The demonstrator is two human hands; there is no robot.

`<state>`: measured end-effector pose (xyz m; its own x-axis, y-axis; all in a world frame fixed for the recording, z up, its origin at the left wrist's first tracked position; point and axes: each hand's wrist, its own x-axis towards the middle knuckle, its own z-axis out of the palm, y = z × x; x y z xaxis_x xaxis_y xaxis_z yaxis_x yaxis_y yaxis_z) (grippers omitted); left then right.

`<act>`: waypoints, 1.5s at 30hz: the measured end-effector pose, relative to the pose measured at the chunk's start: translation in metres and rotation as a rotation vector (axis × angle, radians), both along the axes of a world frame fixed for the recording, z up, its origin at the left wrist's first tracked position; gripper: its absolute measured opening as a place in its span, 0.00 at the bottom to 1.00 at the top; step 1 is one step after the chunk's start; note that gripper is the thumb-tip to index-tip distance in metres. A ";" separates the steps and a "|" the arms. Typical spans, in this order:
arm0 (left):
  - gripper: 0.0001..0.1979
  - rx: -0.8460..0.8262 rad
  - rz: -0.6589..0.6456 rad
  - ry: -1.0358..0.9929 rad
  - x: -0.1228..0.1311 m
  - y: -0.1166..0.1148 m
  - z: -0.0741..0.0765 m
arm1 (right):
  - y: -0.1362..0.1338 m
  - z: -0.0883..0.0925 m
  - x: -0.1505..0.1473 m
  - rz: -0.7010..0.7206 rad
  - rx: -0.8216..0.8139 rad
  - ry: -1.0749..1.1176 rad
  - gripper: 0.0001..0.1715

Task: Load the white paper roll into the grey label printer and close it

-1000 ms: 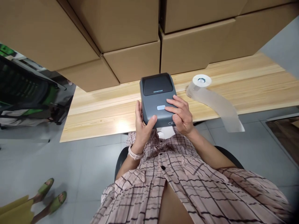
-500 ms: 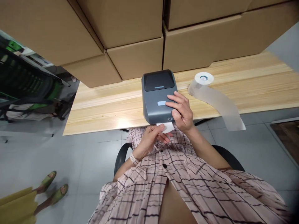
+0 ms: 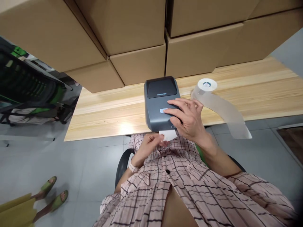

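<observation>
A dark grey label printer stands at the front edge of the wooden table. From its front slot hangs a short white label strip. My left hand pinches the strip's left side between thumb and fingers, just below the printer. My right hand lies over the printer's right side with fingers apart, the index fingertip on the light-coloured button. It holds nothing. Right of the printer, a white label roll stands on the table, its loose strip trailing over the front edge.
Large cardboard boxes are stacked along the back of the wooden table. A black office chair is at the left. Lower left, a person's feet in green sandals are on the tiled floor.
My right index finger has shifted left onto the button, and the hand is more arched. My left hand has moved slightly down and left on the strip. The whole view has tilted a little.
</observation>
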<state>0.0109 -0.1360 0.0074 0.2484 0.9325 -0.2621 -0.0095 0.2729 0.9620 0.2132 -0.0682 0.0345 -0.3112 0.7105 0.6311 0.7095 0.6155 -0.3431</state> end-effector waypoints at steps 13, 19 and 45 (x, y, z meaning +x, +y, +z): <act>0.27 0.571 0.358 0.148 -0.009 0.026 0.003 | 0.004 -0.038 0.011 0.134 -0.206 0.520 0.35; 0.20 0.712 0.600 0.104 -0.006 0.057 0.013 | 0.034 -0.021 0.008 0.134 -0.157 0.466 0.44; 0.24 0.497 0.367 0.248 -0.013 0.135 -0.007 | 0.089 0.030 -0.010 0.357 -0.359 -0.237 0.22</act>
<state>-0.0024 -0.0015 0.0006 -0.1206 0.9697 0.2123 0.2208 -0.1823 0.9581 0.2035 0.0205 0.0645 -0.6758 0.6923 0.2530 0.5613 0.7059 -0.4320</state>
